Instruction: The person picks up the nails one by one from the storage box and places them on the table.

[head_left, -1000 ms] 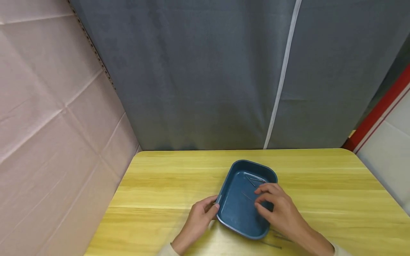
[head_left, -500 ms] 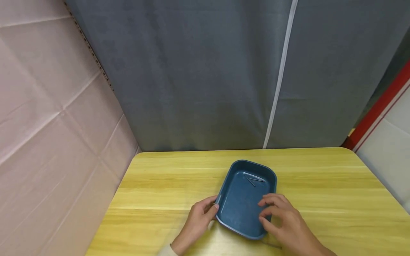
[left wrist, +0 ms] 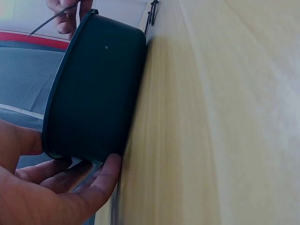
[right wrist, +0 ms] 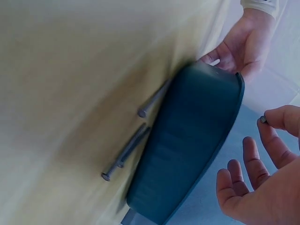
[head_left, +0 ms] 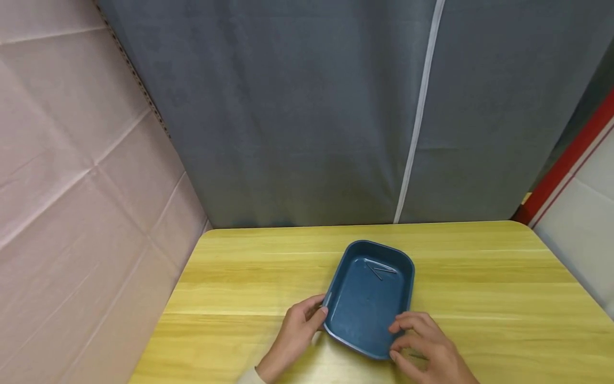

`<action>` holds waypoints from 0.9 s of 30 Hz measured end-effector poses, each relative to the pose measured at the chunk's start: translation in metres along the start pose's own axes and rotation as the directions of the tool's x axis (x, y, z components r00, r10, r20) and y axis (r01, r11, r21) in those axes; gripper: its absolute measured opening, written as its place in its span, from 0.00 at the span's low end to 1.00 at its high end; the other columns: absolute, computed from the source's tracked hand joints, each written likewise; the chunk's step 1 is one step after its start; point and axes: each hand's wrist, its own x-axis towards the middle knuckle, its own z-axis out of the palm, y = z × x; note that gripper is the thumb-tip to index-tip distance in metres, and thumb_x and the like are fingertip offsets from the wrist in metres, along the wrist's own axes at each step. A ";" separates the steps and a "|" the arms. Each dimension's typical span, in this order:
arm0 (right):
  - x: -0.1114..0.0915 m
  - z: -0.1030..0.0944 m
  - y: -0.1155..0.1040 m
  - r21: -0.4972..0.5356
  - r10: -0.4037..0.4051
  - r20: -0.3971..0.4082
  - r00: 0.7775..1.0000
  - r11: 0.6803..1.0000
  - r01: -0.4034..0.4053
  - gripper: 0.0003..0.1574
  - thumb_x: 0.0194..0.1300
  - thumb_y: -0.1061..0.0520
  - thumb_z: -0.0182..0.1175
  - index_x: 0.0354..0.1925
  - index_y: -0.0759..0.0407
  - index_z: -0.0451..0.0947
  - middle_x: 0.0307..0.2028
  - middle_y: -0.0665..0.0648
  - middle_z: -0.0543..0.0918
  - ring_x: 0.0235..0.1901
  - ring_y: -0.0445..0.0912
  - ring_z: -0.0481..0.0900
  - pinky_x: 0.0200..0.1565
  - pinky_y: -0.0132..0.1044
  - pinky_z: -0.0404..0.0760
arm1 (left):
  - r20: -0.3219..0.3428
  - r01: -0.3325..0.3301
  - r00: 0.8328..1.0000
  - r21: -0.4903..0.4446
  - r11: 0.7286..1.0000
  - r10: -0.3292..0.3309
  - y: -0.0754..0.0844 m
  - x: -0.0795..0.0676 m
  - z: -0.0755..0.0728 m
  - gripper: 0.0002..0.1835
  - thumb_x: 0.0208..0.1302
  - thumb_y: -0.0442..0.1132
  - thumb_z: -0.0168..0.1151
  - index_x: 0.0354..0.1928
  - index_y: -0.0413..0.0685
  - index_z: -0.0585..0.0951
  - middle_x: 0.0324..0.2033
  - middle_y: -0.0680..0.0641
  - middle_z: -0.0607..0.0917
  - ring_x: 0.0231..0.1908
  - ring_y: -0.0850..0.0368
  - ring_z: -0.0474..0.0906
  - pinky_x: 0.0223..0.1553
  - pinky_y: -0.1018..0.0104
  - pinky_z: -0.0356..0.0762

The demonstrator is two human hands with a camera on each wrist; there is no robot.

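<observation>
A dark blue tray (head_left: 364, 314) stands on the table, with nails (head_left: 382, 269) lying at its far end. My left hand (head_left: 298, 330) holds the tray's left side, thumb at the rim and fingers against the outer wall (left wrist: 93, 89). Over the tray's near right corner, my right hand (head_left: 427, 346) pinches a single nail between thumb and index finger. The nail's head (right wrist: 263, 119) shows at the fingertips in the right wrist view, and its shaft (left wrist: 51, 19) sticks out in the left wrist view. The other right fingers are loosely bent.
Several loose nails (right wrist: 123, 155) lie on the wooden table (head_left: 249, 277) beside the tray's outer wall, mostly hidden behind my right hand in the head view. A grey curtain (head_left: 297, 117) hangs behind the table, and a pale cloth wall (head_left: 86, 202) stands on the left.
My right hand has drawn back from above the middle of the tray toward its near right corner. The left hand and the tray have stayed in place.
</observation>
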 end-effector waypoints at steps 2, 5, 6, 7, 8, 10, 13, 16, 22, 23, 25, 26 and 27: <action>-0.004 0.003 0.003 0.006 -0.054 -0.027 0.998 0.999 0.054 0.10 0.70 0.44 0.64 0.31 0.41 0.83 0.46 0.46 0.82 0.52 0.45 0.74 0.63 0.21 0.67 | 0.001 -0.002 1.000 0.000 1.000 0.002 0.000 0.000 0.000 0.21 0.76 0.36 0.56 0.65 0.34 0.74 0.51 0.36 0.85 0.46 0.43 0.86 0.41 0.63 0.89; -0.009 0.007 0.008 -0.001 -0.103 -0.046 0.994 0.995 0.103 0.11 0.71 0.43 0.62 0.31 0.42 0.83 0.44 0.49 0.83 0.51 0.47 0.73 0.64 0.24 0.66 | 0.004 -0.007 1.000 0.000 1.000 0.007 -0.001 0.000 0.000 0.21 0.76 0.36 0.56 0.65 0.33 0.74 0.51 0.36 0.85 0.47 0.43 0.85 0.42 0.63 0.89; -0.011 0.008 0.009 -0.009 -0.112 -0.050 0.992 0.994 0.112 0.12 0.71 0.42 0.62 0.31 0.41 0.83 0.43 0.50 0.83 0.51 0.47 0.73 0.64 0.24 0.66 | 0.004 -0.008 1.000 0.001 1.000 0.008 -0.001 0.000 0.000 0.21 0.76 0.36 0.56 0.65 0.32 0.74 0.51 0.36 0.85 0.47 0.43 0.85 0.42 0.63 0.89; -0.012 0.008 0.009 -0.012 -0.121 -0.055 0.991 0.993 0.120 0.12 0.71 0.42 0.61 0.31 0.41 0.83 0.43 0.50 0.83 0.51 0.48 0.73 0.64 0.25 0.66 | 0.006 -0.010 1.000 0.001 1.000 0.010 -0.001 0.000 0.000 0.21 0.76 0.36 0.55 0.65 0.32 0.74 0.51 0.36 0.85 0.47 0.43 0.85 0.42 0.63 0.89; -0.013 0.009 0.009 -0.017 -0.118 -0.056 0.991 0.993 0.117 0.12 0.71 0.42 0.61 0.31 0.41 0.82 0.43 0.50 0.82 0.51 0.48 0.73 0.65 0.25 0.66 | 0.006 -0.009 1.000 0.003 1.000 0.009 -0.001 0.000 0.000 0.21 0.76 0.36 0.55 0.65 0.32 0.74 0.51 0.36 0.85 0.47 0.43 0.85 0.42 0.63 0.89; -0.016 0.010 0.009 -0.020 -0.115 -0.059 0.992 0.993 0.114 0.13 0.72 0.43 0.61 0.30 0.41 0.82 0.42 0.49 0.82 0.51 0.48 0.73 0.66 0.26 0.65 | 0.005 -0.006 1.000 0.007 1.000 0.006 -0.001 0.000 0.000 0.21 0.76 0.36 0.55 0.65 0.33 0.74 0.51 0.36 0.85 0.47 0.43 0.85 0.42 0.63 0.89; -0.021 0.012 0.007 -0.021 -0.111 -0.067 0.992 0.994 0.110 0.11 0.71 0.44 0.62 0.30 0.42 0.82 0.41 0.48 0.81 0.51 0.49 0.73 0.67 0.27 0.64 | 0.004 0.001 1.000 0.009 1.000 -0.001 0.000 0.000 0.000 0.21 0.76 0.36 0.55 0.65 0.34 0.74 0.50 0.37 0.86 0.46 0.44 0.86 0.42 0.63 0.89; -0.024 0.014 0.007 -0.028 -0.122 -0.074 0.990 0.992 0.121 0.09 0.69 0.47 0.65 0.30 0.42 0.83 0.40 0.48 0.79 0.51 0.50 0.72 0.66 0.28 0.64 | 0.002 0.006 1.000 0.011 1.000 -0.006 0.000 0.000 0.000 0.21 0.76 0.37 0.55 0.66 0.35 0.74 0.50 0.38 0.86 0.46 0.45 0.86 0.42 0.63 0.89; -0.030 0.016 0.012 -0.012 -0.164 -0.096 0.982 0.986 0.164 0.06 0.65 0.49 0.68 0.30 0.44 0.84 0.39 0.48 0.78 0.48 0.50 0.72 0.63 0.27 0.66 | 0.009 -0.004 1.000 0.008 1.000 0.004 0.000 0.001 -0.001 0.21 0.76 0.36 0.55 0.66 0.33 0.74 0.51 0.37 0.85 0.47 0.44 0.85 0.42 0.63 0.89; -0.031 0.016 0.014 -0.004 -0.170 -0.097 0.981 0.985 0.171 0.06 0.65 0.49 0.68 0.30 0.44 0.84 0.39 0.48 0.78 0.48 0.49 0.71 0.62 0.27 0.66 | 0.010 -0.006 1.000 0.009 1.000 0.006 0.000 0.001 -0.001 0.21 0.76 0.36 0.55 0.65 0.34 0.74 0.51 0.37 0.85 0.47 0.44 0.85 0.42 0.63 0.89; -0.032 0.017 0.017 0.014 -0.199 -0.108 0.974 0.979 0.202 0.07 0.65 0.50 0.69 0.29 0.45 0.84 0.37 0.49 0.78 0.47 0.49 0.71 0.61 0.27 0.66 | 0.010 -0.008 1.000 0.009 1.000 0.008 0.000 0.001 -0.001 0.21 0.76 0.36 0.55 0.65 0.33 0.74 0.51 0.36 0.85 0.47 0.44 0.85 0.42 0.63 0.89; -0.033 0.018 0.018 0.017 -0.215 -0.112 0.970 0.976 0.218 0.07 0.65 0.51 0.70 0.29 0.45 0.84 0.37 0.49 0.77 0.46 0.49 0.71 0.60 0.27 0.66 | 0.009 -0.008 1.000 0.010 1.000 0.008 0.000 0.001 -0.001 0.21 0.76 0.36 0.55 0.65 0.33 0.74 0.51 0.36 0.85 0.47 0.44 0.85 0.42 0.63 0.89; -0.034 0.018 0.020 0.022 -0.229 -0.114 0.967 0.972 0.233 0.07 0.64 0.52 0.71 0.29 0.46 0.83 0.36 0.49 0.77 0.46 0.50 0.71 0.60 0.28 0.67 | 0.009 -0.009 1.000 0.012 1.000 0.009 0.000 0.001 -0.001 0.21 0.76 0.36 0.55 0.65 0.33 0.74 0.51 0.36 0.85 0.47 0.44 0.85 0.42 0.63 0.89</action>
